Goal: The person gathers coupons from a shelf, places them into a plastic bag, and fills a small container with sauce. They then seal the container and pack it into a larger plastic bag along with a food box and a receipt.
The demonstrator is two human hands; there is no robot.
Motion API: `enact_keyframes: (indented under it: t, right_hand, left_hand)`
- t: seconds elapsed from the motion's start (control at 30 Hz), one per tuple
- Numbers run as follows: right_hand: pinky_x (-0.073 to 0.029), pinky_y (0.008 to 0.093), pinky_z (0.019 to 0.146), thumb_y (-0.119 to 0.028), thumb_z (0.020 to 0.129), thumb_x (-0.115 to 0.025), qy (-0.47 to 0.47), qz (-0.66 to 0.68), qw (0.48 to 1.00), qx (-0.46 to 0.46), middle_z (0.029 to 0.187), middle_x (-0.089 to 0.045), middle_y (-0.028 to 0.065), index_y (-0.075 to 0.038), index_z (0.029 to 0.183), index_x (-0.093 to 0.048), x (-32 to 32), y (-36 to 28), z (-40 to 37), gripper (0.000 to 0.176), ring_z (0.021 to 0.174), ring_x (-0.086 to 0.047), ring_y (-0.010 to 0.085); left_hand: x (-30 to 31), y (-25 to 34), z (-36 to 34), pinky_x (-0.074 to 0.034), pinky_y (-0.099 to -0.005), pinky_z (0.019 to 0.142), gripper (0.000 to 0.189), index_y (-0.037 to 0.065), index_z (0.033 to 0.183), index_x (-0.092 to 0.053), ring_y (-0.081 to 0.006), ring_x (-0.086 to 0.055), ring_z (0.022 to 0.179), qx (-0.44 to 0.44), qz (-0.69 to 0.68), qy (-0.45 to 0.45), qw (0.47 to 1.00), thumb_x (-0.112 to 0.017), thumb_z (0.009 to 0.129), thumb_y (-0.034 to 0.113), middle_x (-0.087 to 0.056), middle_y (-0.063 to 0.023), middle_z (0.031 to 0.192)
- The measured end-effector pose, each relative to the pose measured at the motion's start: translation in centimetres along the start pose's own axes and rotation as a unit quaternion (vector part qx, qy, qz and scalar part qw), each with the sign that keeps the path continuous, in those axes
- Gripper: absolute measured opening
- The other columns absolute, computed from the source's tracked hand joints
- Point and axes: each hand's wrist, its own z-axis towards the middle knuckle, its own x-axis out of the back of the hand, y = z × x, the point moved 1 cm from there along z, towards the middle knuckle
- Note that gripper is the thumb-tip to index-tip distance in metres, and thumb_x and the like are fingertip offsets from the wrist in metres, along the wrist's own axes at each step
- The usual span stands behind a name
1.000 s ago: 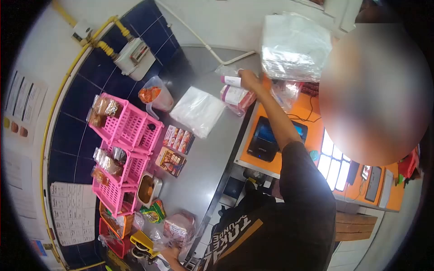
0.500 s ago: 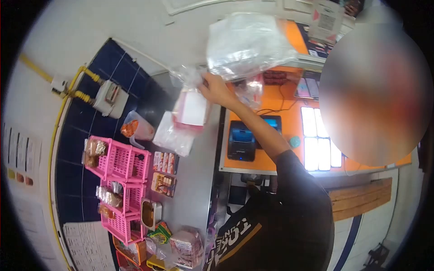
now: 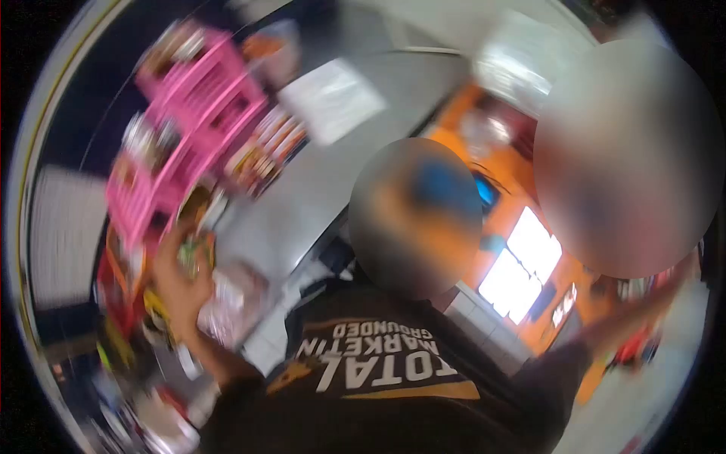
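My left hand [image 3: 180, 280] reaches over the lower left end of the metal counter, smeared by motion. Its thumb and fingers look spread apart, with nothing visible held. Close to them are a green packet [image 3: 195, 256] and a clear-wrapped pinkish package [image 3: 231, 303]. My right forearm [image 3: 635, 318] stretches toward the right edge. A blurred patch and the dark rim of the view hide the hand there, so its fingers and anything in them cannot be seen.
Pink baskets [image 3: 185, 144] with wrapped goods stand along the wall. A white plastic packet [image 3: 333, 100] lies on the metal counter [image 3: 280, 227], near small printed boxes [image 3: 265, 151]. Across the gap, an orange counter [image 3: 522, 189] holds bright screens [image 3: 522, 265] and a clear bag stack [image 3: 514, 64].
The view has turned. My right hand, earlier holding a clear plastic bag above the metal counter, has swung far right. My left hand has come into view beside the packets.
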Motion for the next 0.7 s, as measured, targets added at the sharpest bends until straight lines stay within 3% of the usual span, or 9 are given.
enact_keyframes:
  t: [0.03,0.07,0.17,0.2,0.27,0.37,0.47,0.6,0.7]
  right_hand:
    - [-0.05,0.0304,0.072,-0.029,0.096,-0.062,-0.016,-0.023,1.0,-0.005,0.09,-0.068,0.0067,0.0,0.111,-0.065,-0.3,2.1,0.0,0.033,0.079,-0.061,0.016]
    - [-0.05,0.0305,0.073,-0.028,0.096,-0.062,-0.032,-0.046,0.998,-0.013,0.091,-0.068,0.0069,0.0,0.111,-0.065,-1.2,4.3,-0.3,0.033,0.079,-0.061,0.0162]
    - [-0.051,0.0307,0.073,-0.026,0.096,-0.062,-0.1,-0.089,0.991,-0.028,0.092,-0.068,0.0078,0.001,0.111,-0.065,-5.6,10.8,-3.2,0.031,0.08,-0.062,0.0169]
    - [-0.051,0.0308,0.073,-0.025,0.096,-0.061,-0.123,-0.1,0.987,-0.032,0.092,-0.068,0.008,0.001,0.111,-0.065,-7.1,12.6,-4.8,0.03,0.08,-0.062,0.0171]
    - [-0.052,0.0309,0.073,-0.024,0.096,-0.061,-0.154,-0.119,0.98,-0.035,0.093,-0.068,0.0086,0.002,0.111,-0.065,-9.2,15.7,-8.1,0.029,0.08,-0.063,0.0176]
    - [-0.052,0.0311,0.074,-0.022,0.097,-0.061,-0.187,-0.151,0.97,-0.033,0.094,-0.069,0.0094,0.002,0.111,-0.065,-11.2,19.0,-12.2,0.028,0.081,-0.063,0.0183]
    - [-0.053,0.0314,0.074,-0.019,0.097,-0.061,-0.212,-0.165,0.963,-0.017,0.095,-0.069,0.0102,0.003,0.111,-0.065,-13.7,20.3,-14.5,0.027,0.082,-0.064,0.019]
    - [-0.054,0.0316,0.075,-0.016,0.097,-0.061,-0.211,-0.187,0.959,0.0,0.096,-0.069,0.0113,0.003,0.111,-0.065,-15.7,21.0,-14.7,0.025,0.083,-0.065,0.0199]
    - [-0.054,0.0319,0.075,-0.014,0.097,-0.061,-0.197,-0.211,0.957,0.012,0.097,-0.069,0.0121,0.004,0.112,-0.064,-16.2,21.0,-13.9,0.023,0.084,-0.066,0.0206]
  left_hand:
    - [-1.3,0.0,-0.3,-0.05,-0.0427,0.09,0.037,-0.003,0.113,-0.064,-0.0391,-0.066,0.099,-0.017,0.044,0.023,0.999,-0.065,0.078,0.011,-0.068,-0.0212,0.108]
    - [-1.8,1.0,-0.2,-0.051,-0.0434,0.09,0.038,-0.002,0.112,-0.064,-0.0403,-0.065,0.1,0.026,0.051,-0.043,0.997,-0.067,0.075,0.009,-0.067,-0.0219,0.111]
    - [-5.1,2.1,-1.7,-0.052,-0.0436,0.089,0.04,-0.001,0.113,-0.063,-0.0388,-0.065,0.099,0.04,-0.053,-0.116,0.991,-0.068,0.075,0.009,-0.067,-0.0202,0.11]
    - [-6.2,2.0,-2.4,-0.052,-0.0457,0.088,0.039,-0.001,0.113,-0.063,-0.0394,-0.065,0.098,0.007,-0.059,-0.127,0.99,-0.067,0.077,0.011,-0.067,-0.0212,0.108]
    - [-7.4,4.2,-2.6,-0.052,-0.0484,0.087,0.034,0.0,0.112,-0.063,-0.0404,-0.065,0.098,0.068,-0.013,-0.235,0.97,-0.064,0.081,0.014,-0.067,-0.0212,0.108]
    - [-9.2,3.8,-4.3,-0.052,-0.0499,0.086,0.03,0.001,0.11,-0.064,-0.0405,-0.065,0.097,0.103,-0.017,-0.281,0.954,-0.062,0.083,0.016,-0.067,-0.0207,0.105]
    - [-9.3,2.7,-5.8,-0.052,-0.05,0.085,0.029,0.001,0.109,-0.064,-0.0409,-0.065,0.096,0.139,-0.002,-0.268,0.953,-0.062,0.085,0.016,-0.068,-0.0201,0.103]
    - [-7.1,0.1,-8.1,-0.053,-0.0431,0.08,0.026,0.001,0.106,-0.064,-0.0355,-0.066,0.089,0.142,0.016,-0.123,0.982,-0.065,0.084,0.013,-0.068,-0.0171,0.097]
    - [-3.3,-2.2,-9.8,-0.053,-0.0367,0.074,0.016,0.0,0.101,-0.064,-0.0279,-0.067,0.08,0.121,0.032,0.154,0.98,-0.062,0.085,0.003,-0.066,-0.0133,0.089]
